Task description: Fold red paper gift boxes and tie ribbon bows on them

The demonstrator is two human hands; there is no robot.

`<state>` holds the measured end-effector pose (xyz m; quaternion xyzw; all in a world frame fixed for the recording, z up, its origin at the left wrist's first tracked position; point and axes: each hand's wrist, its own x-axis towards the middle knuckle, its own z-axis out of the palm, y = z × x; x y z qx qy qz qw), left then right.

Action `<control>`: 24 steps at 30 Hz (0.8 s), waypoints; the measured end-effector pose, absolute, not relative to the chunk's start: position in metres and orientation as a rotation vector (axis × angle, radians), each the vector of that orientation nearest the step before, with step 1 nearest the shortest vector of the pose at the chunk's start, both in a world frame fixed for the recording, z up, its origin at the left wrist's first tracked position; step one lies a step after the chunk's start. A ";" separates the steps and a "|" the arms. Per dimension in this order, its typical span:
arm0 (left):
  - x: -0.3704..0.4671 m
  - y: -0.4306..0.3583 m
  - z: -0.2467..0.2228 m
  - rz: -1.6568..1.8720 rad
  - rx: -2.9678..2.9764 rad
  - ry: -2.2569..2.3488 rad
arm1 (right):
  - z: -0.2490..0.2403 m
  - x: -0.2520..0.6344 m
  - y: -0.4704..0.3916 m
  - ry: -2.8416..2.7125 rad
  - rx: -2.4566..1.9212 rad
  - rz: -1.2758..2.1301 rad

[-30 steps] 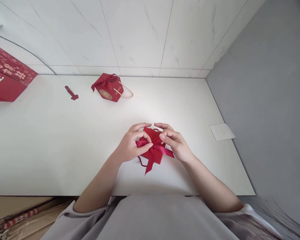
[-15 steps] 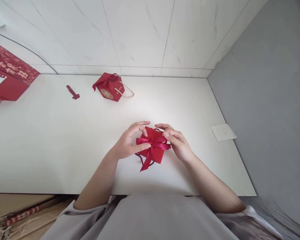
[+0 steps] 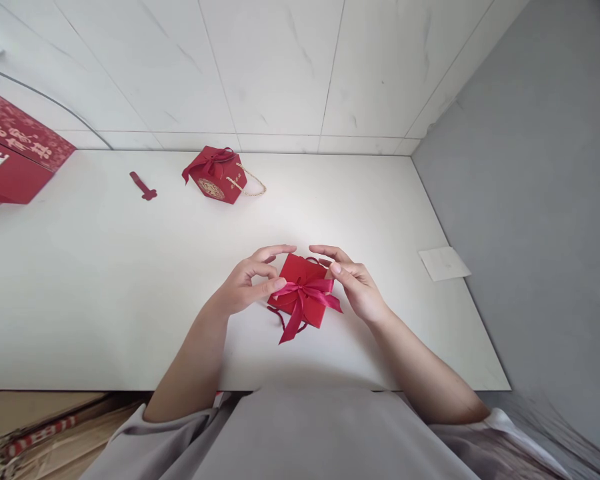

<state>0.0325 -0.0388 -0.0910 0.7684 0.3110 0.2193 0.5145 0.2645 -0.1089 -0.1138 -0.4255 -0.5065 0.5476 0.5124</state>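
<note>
A small red gift box [image 3: 313, 313] lies on the white table in front of me, its top tied with a shiny crimson ribbon bow [image 3: 303, 291]. Dark red cord handles show at its lower left and upper edge. At the bow's left loop, my left hand [image 3: 250, 280] pinches the ribbon between thumb and fingers. My right hand [image 3: 353, 280] has thumb and index finger closed at the right loop, other fingers stretched out beyond the box. One ribbon tail hangs toward me and another points right.
Farther back stands a red hexagonal gift box [image 3: 215, 180] with a bow and gold cord handle. Left of it lies a dark red tag-like strip [image 3: 144, 187]. A large red printed box [image 3: 25, 153] is at the far left. A white card [image 3: 444, 263] lies at the right edge.
My left hand has moved left, from over the bow's middle to the end of its left loop. The right tail now hangs lower. The right hand has barely moved.
</note>
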 end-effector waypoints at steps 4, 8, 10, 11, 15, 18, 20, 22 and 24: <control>0.033 -0.039 -0.091 0.572 1.875 0.778 | -0.113 0.264 -0.109 -1.196 -1.013 1.341; 0.035 -0.041 -0.093 0.573 1.889 0.777 | -0.112 0.263 -0.109 -1.202 -1.009 1.346; 0.036 -0.042 -0.094 0.580 1.890 0.771 | -0.111 0.263 -0.110 -1.205 -1.002 1.369; 0.037 -0.043 -0.094 0.584 1.892 0.772 | -0.111 0.263 -0.110 -1.209 -0.999 1.379; 0.042 -0.047 -0.093 0.649 1.911 0.814 | -0.107 0.267 -0.109 -1.235 -1.097 1.364; 0.046 -0.051 -0.090 0.652 1.971 0.795 | -0.106 0.278 -0.106 -1.274 -1.231 1.322; 0.048 -0.053 -0.089 0.618 2.026 0.779 | -0.106 0.288 -0.104 -1.303 -1.319 1.266; 0.048 -0.055 -0.089 0.600 2.063 0.789 | -0.105 0.298 -0.102 -1.346 -1.378 1.244; 0.048 -0.056 -0.089 0.596 2.083 0.807 | -0.100 0.305 -0.103 -1.458 -1.374 1.311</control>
